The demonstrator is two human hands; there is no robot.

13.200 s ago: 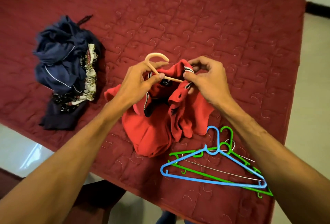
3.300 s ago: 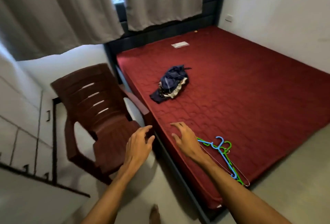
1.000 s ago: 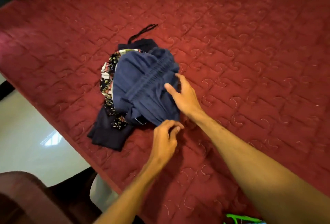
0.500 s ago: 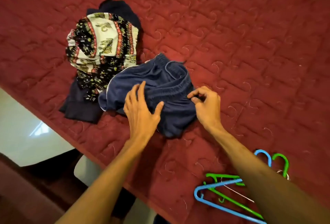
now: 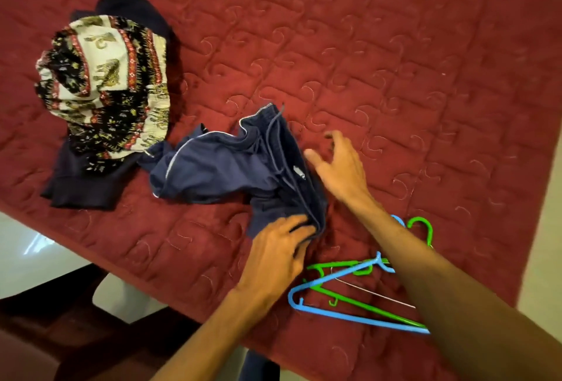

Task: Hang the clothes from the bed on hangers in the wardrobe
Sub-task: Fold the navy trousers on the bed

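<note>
Our left hand (image 5: 278, 248) grips the shorts (image 5: 219, 167); right hand (image 5: 342, 169) open alongside. We judge them soft, light: take the waistband (image 5: 275, 140).

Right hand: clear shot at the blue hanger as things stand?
Probably yes. The right hand is open and holds nothing, and the blue hanger lies uncovered on the bed just under that forearm, atop the green hanger. The left hand grips the navy shorts.

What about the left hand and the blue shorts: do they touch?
Touching. The head view shows the left hand with its fingertips on the bunched end of the blue shorts, no gap between them.
</note>
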